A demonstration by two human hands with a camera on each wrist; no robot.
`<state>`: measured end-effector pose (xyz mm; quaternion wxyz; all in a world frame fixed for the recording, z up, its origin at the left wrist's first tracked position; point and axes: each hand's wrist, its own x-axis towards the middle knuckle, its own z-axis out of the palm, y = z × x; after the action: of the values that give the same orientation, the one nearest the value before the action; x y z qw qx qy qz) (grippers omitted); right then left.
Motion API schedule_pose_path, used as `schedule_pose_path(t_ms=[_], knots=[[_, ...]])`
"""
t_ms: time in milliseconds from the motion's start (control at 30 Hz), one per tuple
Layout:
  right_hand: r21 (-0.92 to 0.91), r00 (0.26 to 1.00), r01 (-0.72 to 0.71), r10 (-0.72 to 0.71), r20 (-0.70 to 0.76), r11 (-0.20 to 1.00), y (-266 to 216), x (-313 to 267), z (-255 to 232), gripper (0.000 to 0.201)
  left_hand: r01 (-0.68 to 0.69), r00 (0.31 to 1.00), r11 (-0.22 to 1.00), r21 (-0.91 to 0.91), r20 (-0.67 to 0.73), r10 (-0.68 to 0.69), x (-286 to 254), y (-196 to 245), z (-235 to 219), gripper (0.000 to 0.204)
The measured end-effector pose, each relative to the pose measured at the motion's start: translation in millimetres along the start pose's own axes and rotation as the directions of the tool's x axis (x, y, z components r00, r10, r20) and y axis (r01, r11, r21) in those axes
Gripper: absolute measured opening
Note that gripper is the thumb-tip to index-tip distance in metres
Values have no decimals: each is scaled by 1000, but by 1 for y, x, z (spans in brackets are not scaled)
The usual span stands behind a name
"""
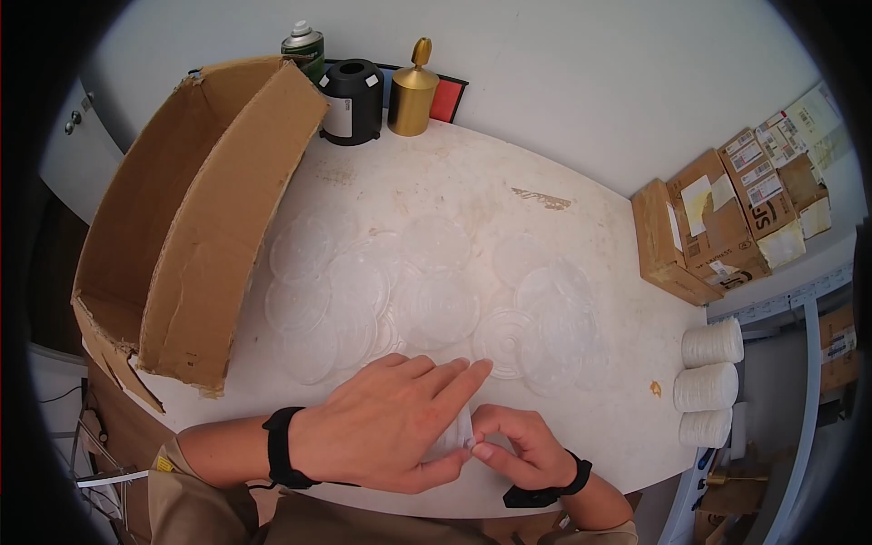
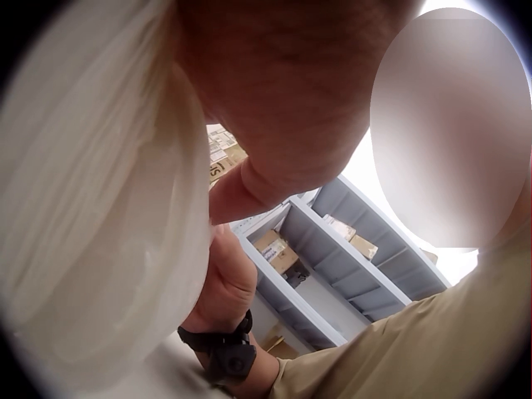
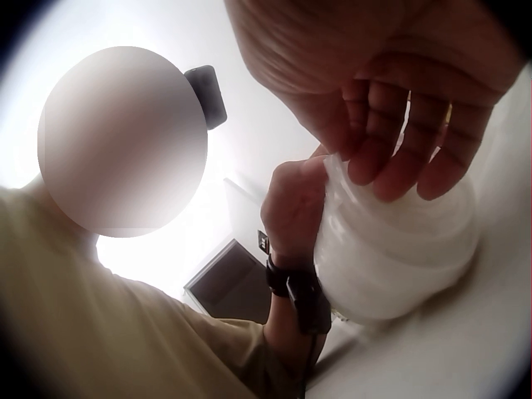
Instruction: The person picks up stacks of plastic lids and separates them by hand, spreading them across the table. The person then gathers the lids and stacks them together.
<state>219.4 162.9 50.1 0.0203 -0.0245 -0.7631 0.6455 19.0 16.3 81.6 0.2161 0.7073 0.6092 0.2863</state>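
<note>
A whitish, translucent round bundle (image 3: 399, 258), which looks like stacked plastic lids in a clear plastic wrap, is between the two hands close to the table's front edge. My left hand (image 1: 386, 422) holds it from the left, palm down, hiding most of it in the head view. Its index finger stretches out over the top while the thumb lies low on the near side. At the bundle's right end, my right hand (image 1: 522, 445) pinches the edge of the wrap between thumb and fingers. Beyond both hands, several clear round lids (image 1: 440, 304) lie spread in overlapping piles.
An open cardboard box (image 1: 232, 218) stands at the left. A spray can (image 1: 304, 45), black container (image 1: 352, 100) and gold canister (image 1: 413, 100) line the back. Taped cartons (image 1: 708, 222) and white ridged cylinders (image 1: 707, 388) sit along the right side of the table (image 1: 454, 173).
</note>
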Motion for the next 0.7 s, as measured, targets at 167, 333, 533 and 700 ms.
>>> schedule_pose_path(t_ms=[167,333,533,700], knots=[[11,1000,6,-6,-3,1000,2,1,2,3,9,1000,1000,-25,2,-9,0,1,-1,83],[-107,984,52,-69,-165,993,2,-1,-2,7,55,997,998,-2,45,-55,0,3,-3,81],[-327,903,47,-180,-389,944,-3,-8,-23,8,74,997,997,2,38,-74,-1,4,-2,74],[-889,756,55,-600,-261,455,-13,0,-43,12,57,998,998,16,40,-57,-1,3,-2,72]])
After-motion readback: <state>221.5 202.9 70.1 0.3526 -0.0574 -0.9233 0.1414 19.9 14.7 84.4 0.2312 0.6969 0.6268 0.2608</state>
